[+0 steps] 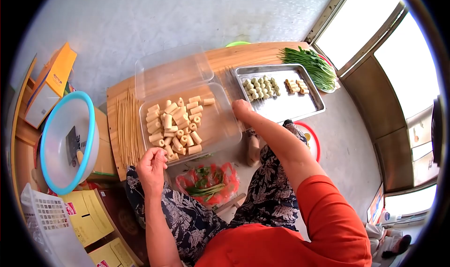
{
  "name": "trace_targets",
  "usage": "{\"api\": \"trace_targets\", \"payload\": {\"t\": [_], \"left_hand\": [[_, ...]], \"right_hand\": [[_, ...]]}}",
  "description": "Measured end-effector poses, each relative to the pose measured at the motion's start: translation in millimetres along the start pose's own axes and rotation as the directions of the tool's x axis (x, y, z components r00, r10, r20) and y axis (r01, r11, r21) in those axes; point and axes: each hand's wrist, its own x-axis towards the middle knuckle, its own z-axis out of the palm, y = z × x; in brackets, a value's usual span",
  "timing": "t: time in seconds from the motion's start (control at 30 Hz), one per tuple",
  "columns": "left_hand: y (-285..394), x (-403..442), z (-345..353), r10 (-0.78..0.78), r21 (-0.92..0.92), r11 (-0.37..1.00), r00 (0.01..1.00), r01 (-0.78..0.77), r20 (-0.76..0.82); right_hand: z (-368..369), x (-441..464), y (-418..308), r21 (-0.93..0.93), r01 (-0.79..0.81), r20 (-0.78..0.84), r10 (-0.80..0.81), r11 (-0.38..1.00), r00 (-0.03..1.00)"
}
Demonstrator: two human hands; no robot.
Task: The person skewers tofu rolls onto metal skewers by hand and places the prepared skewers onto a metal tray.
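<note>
Left hand [153,167] beside clear container [224,122] of beige rolls [176,126].

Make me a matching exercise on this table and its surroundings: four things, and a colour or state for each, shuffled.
1. metal tray
2. wooden sticks
3. round basin
4. leafy bundle

A. green, at the window end of the table
B. light blue around the rim
C. holding two groups of small pieces
D. tan, laid lengthwise together

Pairs: 1-C, 2-D, 3-B, 4-A
</note>
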Motion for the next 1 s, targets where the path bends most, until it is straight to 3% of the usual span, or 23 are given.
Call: {"api": "trace_targets", "payload": {"t": [0.07,0.1,0.17,0.43,0.53,0.63,0.7,0.73,0.77,0.83,1.0], "left_hand": [[2,1,0,0.025,0.012,1.0,1.0,-0.025,0.008],[2,0,0,0.022,0.011,1.0,1.0,-0.022,0.005],[2,-1,-2,0.013,0.013,1.0,1.0,-0.014,0.011],[6,-7,-2,-0.024,0.04,0.999,1.0,0.024,0.007],[5,-7,-2,-0.037,0.053,0.998,0.999,0.035,0.027],[0,-6,-2,-0.036,0.049,0.998,0.999,0.034,0.039],[-2,-7,-2,-0.038,0.048,0.998,0.998,0.036,0.04],[-1,-6,-2,-0.022,0.042,0.999,0.999,0.021,0.041],[-3,-6,-1,-0.009,0.034,0.999,0.999,0.007,0.042],[-12,-4,-2,-0.014,0.008,1.0,0.998,0.014,0.054],[-9,-2,5,-0.107,-0.26,0.958,0.992,0.122,0.07]], "right_hand": [[-4,8,2,0.082,-0.135,0.197,0.116,0.987,0.973],[-6,10,1,0.08,-0.131,0.2,0.113,0.988,0.973],[-11,12,0,0.199,-0.288,0.337,0.211,0.937,0.918],[-11,12,9,0.303,-0.279,0.261,0.202,0.911,0.944],[-11,12,23,0.411,-0.363,0.344,0.226,0.837,0.911],[-10,13,32,0.419,-0.134,0.087,0.107,0.898,0.99],[-19,10,33,0.562,-0.122,0.028,0.129,0.818,0.991],[-49,-9,18,0.705,-0.145,0.082,0.124,0.694,0.989],[-67,-22,4,0.704,-0.144,0.082,0.122,0.695,0.989],[-95,-46,-25,0.862,-0.036,0.057,-0.027,0.505,0.998],[-146,-143,-117,0.838,0.139,0.1,-0.399,0.527,0.912]]}}
